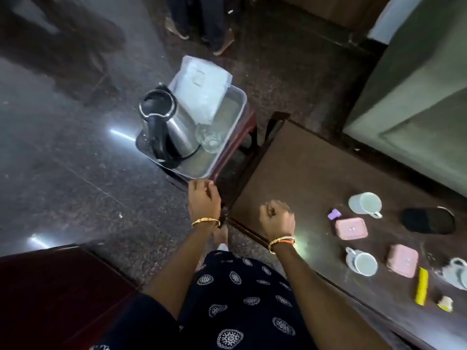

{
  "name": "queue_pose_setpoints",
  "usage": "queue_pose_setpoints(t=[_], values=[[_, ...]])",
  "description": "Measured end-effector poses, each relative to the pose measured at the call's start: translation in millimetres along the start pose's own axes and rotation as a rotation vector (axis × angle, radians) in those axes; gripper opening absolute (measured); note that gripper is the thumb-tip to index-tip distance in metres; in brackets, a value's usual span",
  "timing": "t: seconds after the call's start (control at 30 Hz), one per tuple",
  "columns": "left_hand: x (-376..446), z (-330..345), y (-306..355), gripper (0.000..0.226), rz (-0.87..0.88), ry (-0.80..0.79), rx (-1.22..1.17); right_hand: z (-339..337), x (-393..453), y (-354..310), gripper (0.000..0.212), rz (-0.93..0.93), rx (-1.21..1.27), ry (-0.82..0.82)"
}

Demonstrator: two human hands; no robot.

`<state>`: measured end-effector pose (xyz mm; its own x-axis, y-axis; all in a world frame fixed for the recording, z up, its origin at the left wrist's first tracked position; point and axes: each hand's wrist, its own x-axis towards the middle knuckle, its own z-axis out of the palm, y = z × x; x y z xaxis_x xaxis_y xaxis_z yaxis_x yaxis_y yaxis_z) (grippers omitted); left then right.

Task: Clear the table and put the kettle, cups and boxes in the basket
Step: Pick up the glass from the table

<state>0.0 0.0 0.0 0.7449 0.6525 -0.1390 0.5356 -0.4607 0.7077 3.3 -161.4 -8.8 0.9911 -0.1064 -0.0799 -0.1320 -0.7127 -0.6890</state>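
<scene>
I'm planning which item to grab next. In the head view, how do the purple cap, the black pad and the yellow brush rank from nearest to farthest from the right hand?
From the right hand:
1. Purple cap, just to its right on the table.
2. Yellow brush, at the table's near edge, farther right.
3. Black pad, far right, beyond the cups.

The near-right half of the basket (228, 137) lies bare and open from above, while the kettle (165, 127), a white packet (202, 93) and a clear glass (211, 140) fill its left and far parts. On the table (290, 168) the broad stretch toward the basket is free. Along its right part two cups (365, 203) (362, 262), two pink boxes (351, 228) (401, 260), a black disc (428, 220) and a yellow brush (421, 289) stand close, with narrow gaps between.
</scene>
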Motion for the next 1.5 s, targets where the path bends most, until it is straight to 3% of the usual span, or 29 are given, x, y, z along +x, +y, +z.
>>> queue_pose_setpoints(t=[0.13,0.23,0.4,0.5,0.63,0.8,0.9,1.07,1.17,1.5], values=[[53.1,-40.9,-19.2,0.006,-0.132,0.144,-0.07,36.3,27.9,-55.3,0.026,0.008,0.071,-0.094],[73.2,-48.1,-29.4,0.006,-0.175,-0.017,-0.063,67.6,56.9,-85.1,0.012,-0.014,0.102,-0.162],[100.4,-17.8,-17.6,0.023,-0.126,-0.341,-0.157,117.5,118.0,-112.5,0.062,0.043,0.122,-0.376],[124.1,4.1,-0.7,0.037,-0.17,-0.428,-0.264,137.3,147.5,-123.1,0.087,-0.016,0.017,-0.456],[143.1,20.1,2.3,0.074,-0.327,-0.469,-0.406,158.5,167.6,-128.5,0.096,-0.171,-0.189,-0.497],[150.9,21.2,-4.4,0.068,-0.27,-0.416,-0.333,165.4,170.5,-126.6,0.093,-0.193,-0.206,-0.37],[143.2,14.2,-1.3,0.06,-0.134,-0.366,-0.27,149.5,160.2,-127.1,0.091,-0.153,-0.029,-0.248],[98.4,18.5,4.0,0.074,0.285,-0.247,0.165,88.8,129.6,-126.2,0.082,-0.161,0.205,0.043],[53.1,39.7,16.4,0.08,0.392,-0.308,0.243,40.8,106.9,-92.4,0.077,-0.099,0.252,0.149],[-134.4,186.5,102.2,0.072,0.566,-0.675,0.178,-133.4,48.9,128.2,0.085,0.29,0.203,0.168]])
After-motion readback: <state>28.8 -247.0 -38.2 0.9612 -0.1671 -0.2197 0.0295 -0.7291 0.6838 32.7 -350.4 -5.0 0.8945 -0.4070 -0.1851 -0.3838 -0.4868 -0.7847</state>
